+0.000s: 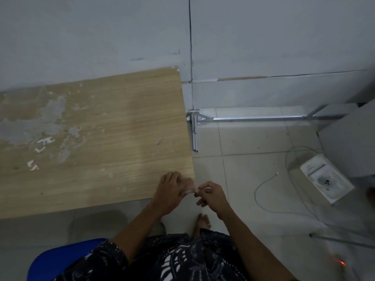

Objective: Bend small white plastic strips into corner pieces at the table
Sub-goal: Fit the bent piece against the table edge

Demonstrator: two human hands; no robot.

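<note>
1. Nearest, at the bottom edge, a dark patterned garment (182, 258) covers the person's lap, with a blue seat (67, 258) showing to its left.
2. Just beyond it a bare foot (202, 222) rests on the pale floor tiles (253, 142).
3. The right hand (211, 196) is held over the floor just off the table's near right corner. Its thumb and forefinger are pressed together on one end of a small white strip (194, 188), and the other fingers are curled under.
4. The left hand (172, 191) lies over that corner of the table (111, 128), knuckles up, fingers curled in to pinch the strip's other end. The strip is blurred and mostly hidden between the two sets of fingertips, so its shape cannot be told.
5. To the right, a thin white cable (261, 199) loops on the floor near a white box (326, 179).
6. Farther left on the wood-grain tabletop, a few bent white pieces (45, 141) lie loosely grouped beside patches of worn grey surface.
7. Beyond the table's right edge, a metal bracket (194, 128) and rail stand at the floor line.
8. Farthest, a grey wall (101, 37) with a vertical seam.
</note>
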